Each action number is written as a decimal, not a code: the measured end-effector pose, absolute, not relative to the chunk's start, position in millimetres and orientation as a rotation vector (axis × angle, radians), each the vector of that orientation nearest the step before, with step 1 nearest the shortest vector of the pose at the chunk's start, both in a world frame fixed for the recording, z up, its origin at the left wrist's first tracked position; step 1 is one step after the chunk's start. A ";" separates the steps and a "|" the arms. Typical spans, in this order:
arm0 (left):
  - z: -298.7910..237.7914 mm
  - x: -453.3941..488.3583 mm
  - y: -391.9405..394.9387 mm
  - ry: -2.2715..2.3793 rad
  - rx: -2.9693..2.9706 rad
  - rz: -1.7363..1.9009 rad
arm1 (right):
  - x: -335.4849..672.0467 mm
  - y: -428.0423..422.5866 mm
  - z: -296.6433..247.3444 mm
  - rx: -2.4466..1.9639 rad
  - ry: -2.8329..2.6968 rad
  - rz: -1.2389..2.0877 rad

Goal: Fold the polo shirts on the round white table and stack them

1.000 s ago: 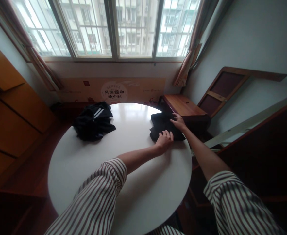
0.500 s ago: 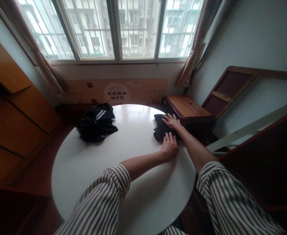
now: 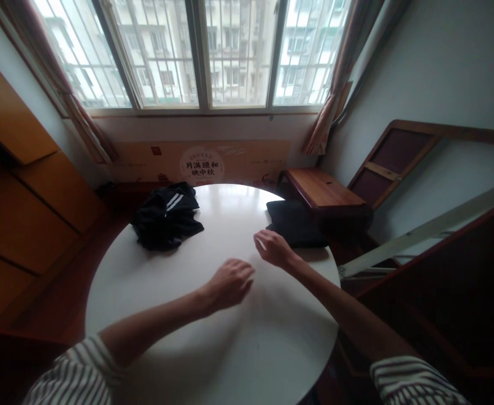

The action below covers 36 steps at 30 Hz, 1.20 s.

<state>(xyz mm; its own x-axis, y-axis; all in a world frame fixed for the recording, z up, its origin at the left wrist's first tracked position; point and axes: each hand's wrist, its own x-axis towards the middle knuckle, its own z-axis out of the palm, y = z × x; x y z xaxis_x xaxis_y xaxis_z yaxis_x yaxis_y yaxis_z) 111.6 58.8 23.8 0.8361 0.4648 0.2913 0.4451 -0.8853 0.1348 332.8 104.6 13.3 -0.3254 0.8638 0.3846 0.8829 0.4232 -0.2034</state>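
Over at my round white table (image 3: 272,349), one piece looks done: the folded black piece (image 3: 295,225) sits flat near the far right edge, just by the wooden bench (image 3: 323,188). The other one, a black top (image 3: 165,216) with white stripes, lies crumpled toward the far left, not folded yet. My right hand (image 3: 274,249) hovers just short of the folded piece, fingers loosely curled and holding nothing. My left hand (image 3: 230,284) is relaxed too, half curled and empty, out over the middle of the table. Can't tell if either one's actually touching the surface.
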 end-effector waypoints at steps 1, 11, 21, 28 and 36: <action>29.3 93.7 75.2 0.892 2.914 0.597 | 321.6 98.8 10.4 -1.360 -2.312 -0.067; 17.1 -36.3 179.3 2.386 2.210 0.816 | 268.3 112.0 -32.7 -1.099 -2.257 0.217; 14.0 -54.5 189.0 2.287 2.196 1.003 | 272.1 106.5 -29.9 -1.074 -2.241 0.319; 16.6 -58.3 185.4 2.145 2.390 1.194 | 273.1 106.5 -30.0 -1.042 -2.216 0.359; 14.3 -54.4 188.8 2.114 2.433 1.010 | 272.9 107.2 -30.3 -1.065 -2.240 0.335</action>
<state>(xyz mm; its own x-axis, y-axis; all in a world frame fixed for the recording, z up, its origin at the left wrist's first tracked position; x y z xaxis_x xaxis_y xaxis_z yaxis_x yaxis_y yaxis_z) -54.4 188.8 14.3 0.0509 0.8194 0.5710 0.9591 -0.1996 0.2009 272.9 107.2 -30.3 -0.4763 0.7663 0.4313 0.6064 0.6414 -0.4699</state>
